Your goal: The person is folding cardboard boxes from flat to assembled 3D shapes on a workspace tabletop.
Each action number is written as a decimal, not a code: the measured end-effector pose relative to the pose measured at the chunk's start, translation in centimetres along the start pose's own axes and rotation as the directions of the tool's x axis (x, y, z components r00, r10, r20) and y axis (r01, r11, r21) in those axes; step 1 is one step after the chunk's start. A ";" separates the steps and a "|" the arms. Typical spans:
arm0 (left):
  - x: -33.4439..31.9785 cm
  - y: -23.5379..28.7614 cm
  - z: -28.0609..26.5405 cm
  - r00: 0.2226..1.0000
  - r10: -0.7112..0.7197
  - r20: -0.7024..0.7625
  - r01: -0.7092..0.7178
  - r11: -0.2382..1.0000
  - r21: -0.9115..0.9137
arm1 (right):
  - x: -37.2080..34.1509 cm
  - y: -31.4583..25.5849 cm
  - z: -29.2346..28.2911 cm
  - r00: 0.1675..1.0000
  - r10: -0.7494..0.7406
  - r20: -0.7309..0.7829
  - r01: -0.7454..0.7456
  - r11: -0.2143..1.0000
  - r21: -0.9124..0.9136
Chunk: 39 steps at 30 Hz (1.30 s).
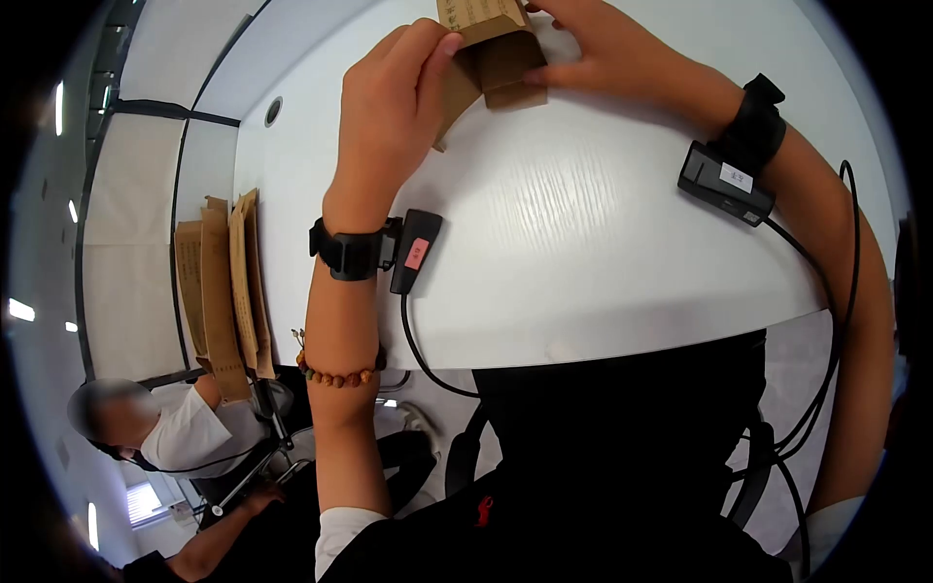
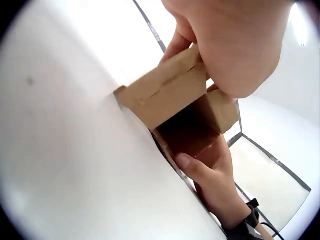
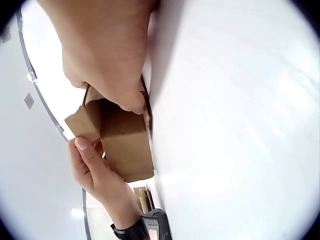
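A brown cardboard box (image 1: 476, 12) with an open end and spread flaps lies on the white table, its open end facing me. My left hand (image 1: 389, 107) pinches a flap (image 3: 82, 122) between thumb and fingers at the upper left of the opening. Around the other side, my right hand (image 1: 612, 58) grips the box, the thumb at the edge of the opening, as the left wrist view shows. A wide side flap (image 3: 129, 155) sticks out under the left hand. The inside of the box is dark, and its far end is hidden.
Flattened cardboard pieces (image 1: 219, 291) stand at the table's left edge. A seated person (image 1: 194, 428) is beyond them. Cables (image 1: 821, 389) run from the wrist cameras past the table's front edge. A round cable hole (image 1: 274, 111) is at the far left.
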<state>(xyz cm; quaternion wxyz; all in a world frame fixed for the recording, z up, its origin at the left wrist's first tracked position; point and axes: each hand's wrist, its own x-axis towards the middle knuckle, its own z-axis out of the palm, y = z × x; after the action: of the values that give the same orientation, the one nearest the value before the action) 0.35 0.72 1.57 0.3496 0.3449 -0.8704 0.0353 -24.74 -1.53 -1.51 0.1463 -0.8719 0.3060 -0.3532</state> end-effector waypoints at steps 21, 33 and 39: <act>-8.7 1.1 -9.6 0.920 -0.390 -0.044 0.390 0.921 -0.010 | -0.4 0.1 0.2 0.991 0.093 -0.091 -0.076 0.981 0.176; -20.6 -11.9 -27.5 0.676 -0.624 -0.391 0.605 0.167 0.779 | 5.5 -3.3 2.2 0.773 0.620 -0.133 -0.513 0.736 0.441; -19.3 -10.7 -27.4 0.531 -0.807 -0.258 0.720 0.269 0.640 | 6.4 -4.4 2.9 0.793 0.608 -0.046 -0.545 0.741 0.393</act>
<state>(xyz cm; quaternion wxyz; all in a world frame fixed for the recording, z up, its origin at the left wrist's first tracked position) 33.04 12.05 8.05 0.1165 0.8224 -0.5337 0.1589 -17.23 -2.09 1.87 0.3788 -0.6579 0.5028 -0.4133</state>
